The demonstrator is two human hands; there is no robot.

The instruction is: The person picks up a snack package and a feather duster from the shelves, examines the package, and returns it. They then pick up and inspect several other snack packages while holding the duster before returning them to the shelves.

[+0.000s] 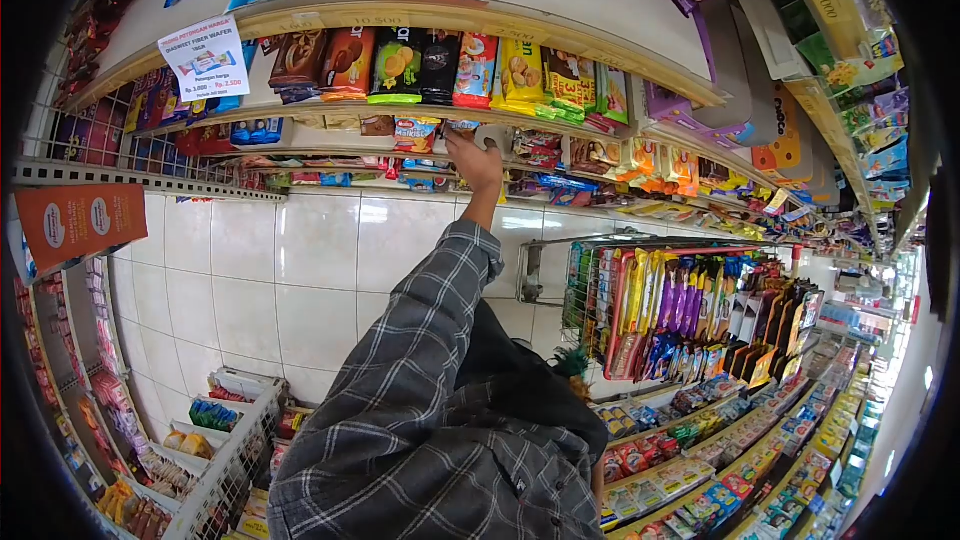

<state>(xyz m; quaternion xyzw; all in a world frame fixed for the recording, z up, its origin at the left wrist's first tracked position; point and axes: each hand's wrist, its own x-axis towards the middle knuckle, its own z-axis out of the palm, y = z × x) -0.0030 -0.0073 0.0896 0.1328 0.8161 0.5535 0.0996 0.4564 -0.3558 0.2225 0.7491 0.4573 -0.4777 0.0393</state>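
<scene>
My left hand (pixel 474 160), in a dark plaid sleeve (pixel 425 305), reaches forward to a lower shelf of packaged snacks. Its fingers and thumb are at a small snack packet (pixel 463 125), mostly covered by the hand; the fingers look curled on its near end. Just left of the fingers stands a red and yellow biscuit packet (pixel 416 134). On the shelf above are a yellow packet (pixel 518 75), a black packet (pixel 439 66) and a green and black one (pixel 397 67). My right hand does not show.
A paper price sign (pixel 203 58) hangs from the upper shelf edge at left. To the right, a wire rack (pixel 615 315) of snack packets stands on the white tiled floor (pixel 318 240). Curved shelves of goods run along the lower right, and a wire-sided shelf (pixel 225 450) stands lower left.
</scene>
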